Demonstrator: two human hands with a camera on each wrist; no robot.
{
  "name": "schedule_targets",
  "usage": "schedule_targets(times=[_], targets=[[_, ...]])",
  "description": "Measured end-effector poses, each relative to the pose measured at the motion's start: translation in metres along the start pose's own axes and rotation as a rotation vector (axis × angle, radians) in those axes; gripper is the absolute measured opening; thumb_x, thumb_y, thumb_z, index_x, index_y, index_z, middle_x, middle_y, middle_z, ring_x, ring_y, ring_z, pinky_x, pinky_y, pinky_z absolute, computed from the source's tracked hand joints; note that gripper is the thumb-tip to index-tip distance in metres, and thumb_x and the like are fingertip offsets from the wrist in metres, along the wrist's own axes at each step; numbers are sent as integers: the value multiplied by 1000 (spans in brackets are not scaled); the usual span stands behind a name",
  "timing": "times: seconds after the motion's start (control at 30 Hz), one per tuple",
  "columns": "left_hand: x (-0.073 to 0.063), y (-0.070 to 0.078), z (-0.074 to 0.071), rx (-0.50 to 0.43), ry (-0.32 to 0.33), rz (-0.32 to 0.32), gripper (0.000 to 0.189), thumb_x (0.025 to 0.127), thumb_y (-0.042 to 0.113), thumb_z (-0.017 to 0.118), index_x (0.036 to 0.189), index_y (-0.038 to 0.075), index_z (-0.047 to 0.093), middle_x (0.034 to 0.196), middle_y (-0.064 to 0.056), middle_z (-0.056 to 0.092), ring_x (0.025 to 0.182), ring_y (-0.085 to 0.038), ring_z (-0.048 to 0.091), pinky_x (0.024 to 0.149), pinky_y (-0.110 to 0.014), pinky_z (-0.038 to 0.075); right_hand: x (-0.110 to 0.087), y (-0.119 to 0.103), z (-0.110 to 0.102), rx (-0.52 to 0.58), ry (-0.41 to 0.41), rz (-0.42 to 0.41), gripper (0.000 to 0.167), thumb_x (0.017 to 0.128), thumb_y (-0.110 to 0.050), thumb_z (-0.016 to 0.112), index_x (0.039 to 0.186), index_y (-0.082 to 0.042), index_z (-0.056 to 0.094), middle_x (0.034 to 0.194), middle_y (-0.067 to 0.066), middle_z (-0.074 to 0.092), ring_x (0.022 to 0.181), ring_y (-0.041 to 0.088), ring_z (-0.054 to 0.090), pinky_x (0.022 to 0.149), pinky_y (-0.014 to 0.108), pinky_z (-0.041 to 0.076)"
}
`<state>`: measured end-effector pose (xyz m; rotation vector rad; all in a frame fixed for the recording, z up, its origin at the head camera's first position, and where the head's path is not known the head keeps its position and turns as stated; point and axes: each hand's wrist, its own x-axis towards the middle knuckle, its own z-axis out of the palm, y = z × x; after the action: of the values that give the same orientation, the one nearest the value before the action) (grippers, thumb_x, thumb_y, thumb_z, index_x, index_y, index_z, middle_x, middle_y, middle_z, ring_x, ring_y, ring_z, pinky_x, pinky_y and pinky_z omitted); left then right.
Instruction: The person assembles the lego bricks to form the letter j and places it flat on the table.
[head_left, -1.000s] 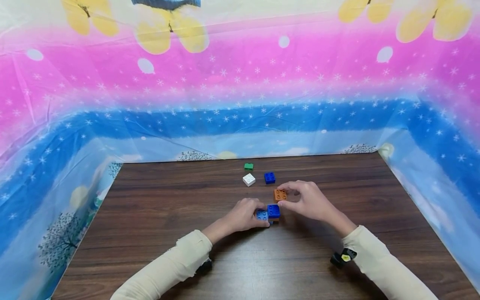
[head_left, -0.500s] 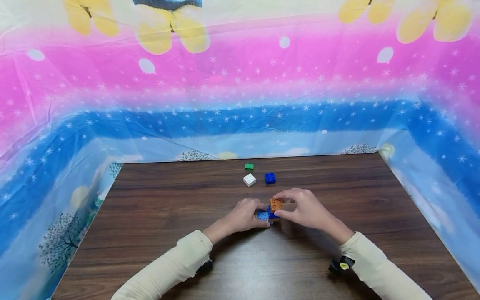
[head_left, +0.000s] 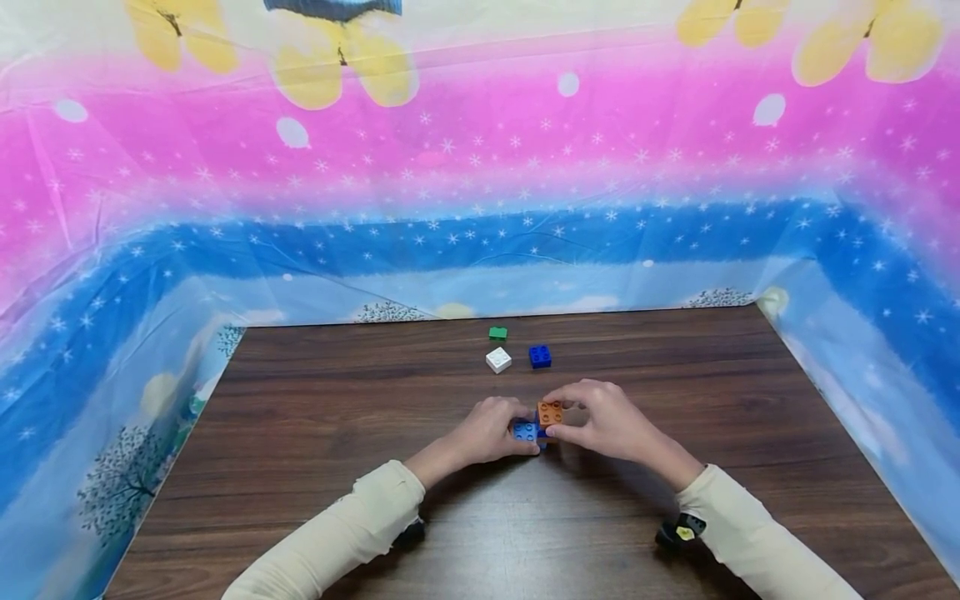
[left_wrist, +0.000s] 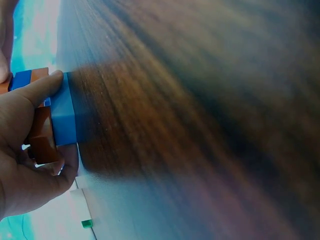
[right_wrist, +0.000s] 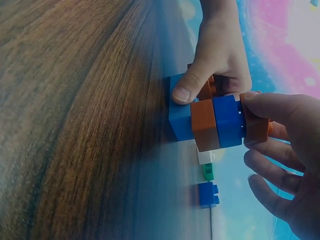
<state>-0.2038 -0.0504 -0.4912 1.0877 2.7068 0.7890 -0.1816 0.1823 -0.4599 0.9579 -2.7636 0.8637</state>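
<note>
My left hand [head_left: 489,431] grips a light blue brick [left_wrist: 63,117] at the base of a small build on the table, its thumb against the brick's side. A brown-orange brick [left_wrist: 42,135] shows between thumb and fingers. Beside the thumb, another orange brick [right_wrist: 204,125] sits on the base, with a dark blue brick [right_wrist: 228,121] over it. My right hand [head_left: 609,423] pinches an orange toy brick [head_left: 550,413] over the dark blue one; blue studs show in a thin gap between them in the right wrist view.
Farther back on the wooden table [head_left: 360,375] lie a white brick [head_left: 498,360], a green brick [head_left: 498,333] and a loose dark blue brick [head_left: 540,357]. A printed cloth [head_left: 480,242] borders the table at the back and sides.
My right hand has brought the orange toy brick nearer and slightly left, from behind the build to over its dark blue brick. The left hand has stayed in place.
</note>
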Motion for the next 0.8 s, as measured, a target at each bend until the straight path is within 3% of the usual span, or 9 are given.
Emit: schedule_targets(times=[0.4, 0.63, 0.8], targets=[[0, 0, 0, -1, -6, -14, 38, 85, 34, 85, 111, 9, 76, 95, 1, 71, 77, -5, 58, 65, -21, 46, 6, 1, -3, -59, -38, -29, 36, 88, -37, 81, 116, -15, 76, 108, -2, 75, 96, 16, 69, 80, 39, 56], [2, -1, 0, -8, -5, -12, 38, 84, 33, 86, 111, 9, 76, 95, 0, 71, 78, -6, 58, 66, -21, 46, 9, 0, -4, -57, -66, -9, 36, 87, -35, 83, 115, -13, 76, 104, -2, 74, 89, 17, 68, 72, 30, 52], [1, 1, -1, -16, -12, -24, 37, 84, 33, 86, 111, 9, 76, 94, 1, 71, 77, -6, 58, 65, -21, 46, 8, -3, -2, -78, -58, 2, 36, 85, -34, 84, 114, -13, 76, 104, -2, 74, 93, 17, 68, 77, 34, 54]])
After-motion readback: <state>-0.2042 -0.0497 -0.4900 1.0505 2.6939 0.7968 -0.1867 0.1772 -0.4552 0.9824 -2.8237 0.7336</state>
